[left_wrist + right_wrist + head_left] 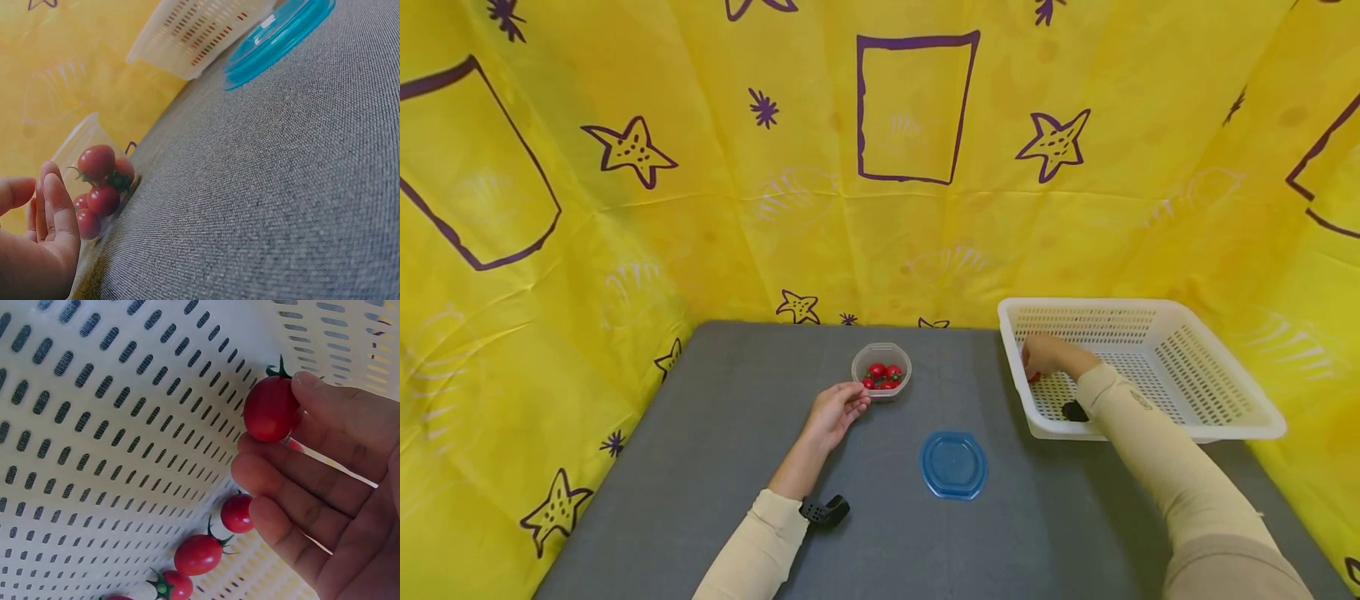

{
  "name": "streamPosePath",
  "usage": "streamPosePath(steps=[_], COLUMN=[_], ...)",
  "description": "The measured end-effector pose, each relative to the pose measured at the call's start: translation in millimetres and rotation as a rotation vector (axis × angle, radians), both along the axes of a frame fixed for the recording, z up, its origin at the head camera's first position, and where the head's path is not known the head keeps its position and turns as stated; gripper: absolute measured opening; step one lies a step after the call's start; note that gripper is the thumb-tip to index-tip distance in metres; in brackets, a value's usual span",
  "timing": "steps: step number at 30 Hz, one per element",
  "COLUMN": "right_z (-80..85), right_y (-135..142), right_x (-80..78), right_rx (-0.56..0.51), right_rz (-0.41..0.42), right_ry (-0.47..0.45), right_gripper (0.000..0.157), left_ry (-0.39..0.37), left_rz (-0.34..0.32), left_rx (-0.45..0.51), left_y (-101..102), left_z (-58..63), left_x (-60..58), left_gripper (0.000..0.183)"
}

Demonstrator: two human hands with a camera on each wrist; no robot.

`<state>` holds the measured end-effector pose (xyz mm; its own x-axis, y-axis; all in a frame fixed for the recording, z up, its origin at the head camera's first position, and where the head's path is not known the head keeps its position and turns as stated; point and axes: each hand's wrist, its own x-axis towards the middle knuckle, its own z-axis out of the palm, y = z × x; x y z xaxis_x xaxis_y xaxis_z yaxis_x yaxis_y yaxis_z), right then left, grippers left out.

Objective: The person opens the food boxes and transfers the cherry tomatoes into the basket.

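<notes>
Inside the white basket, my right hand [1051, 354] pinches a red cherry tomato [270, 409] with a green stem between thumb and fingers. Several more cherry tomatoes [199, 554] lie along the basket's side below it. My left hand [835, 412] is at the near left rim of a small clear plastic container [882, 395]. Its fingers are slightly bent, with a gap between thumb and forefinger in the left wrist view; whether they touch the rim I cannot tell. Several cherry tomatoes [97, 162] sit in that container.
The white perforated basket [1225, 433] stands at the right of the grey table [737, 433]. A blue lid [953, 465] lies flat between the container and the basket. Yellow patterned cloth [820, 233] hangs behind and at both sides.
</notes>
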<state>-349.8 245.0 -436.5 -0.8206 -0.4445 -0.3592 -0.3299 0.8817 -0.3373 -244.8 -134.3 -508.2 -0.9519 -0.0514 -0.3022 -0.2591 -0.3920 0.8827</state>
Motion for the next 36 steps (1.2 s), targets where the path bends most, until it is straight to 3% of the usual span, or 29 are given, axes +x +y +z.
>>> streamPosePath(steps=[10,18,27,36], right_z=[-0.2,10.4,49.6,77.4], right_y=[3,7,1,-22], right_x=[-0.7,-4.5,-6.6,-3.1], right_rx=[0.008,0.007,0.013,0.003], right_rz=[0.034,0.059,0.018,0.02], right_ry=[0.013,0.148,0.259,0.317], right_gripper=[0.008,0.019,0.019,0.025], left_ry=[0.001,-0.009,0.001,0.006], left_rz=[-0.006,-0.009,0.012,0.0], left_rx=[-0.002,0.004,0.019,0.021], left_y=[0,1,2,2], left_z=[-2.4,-2.8,0.2,2.4], left_x=[1.1,1.5,1.5,2.5], left_gripper=[0.022,0.029,0.006,0.005])
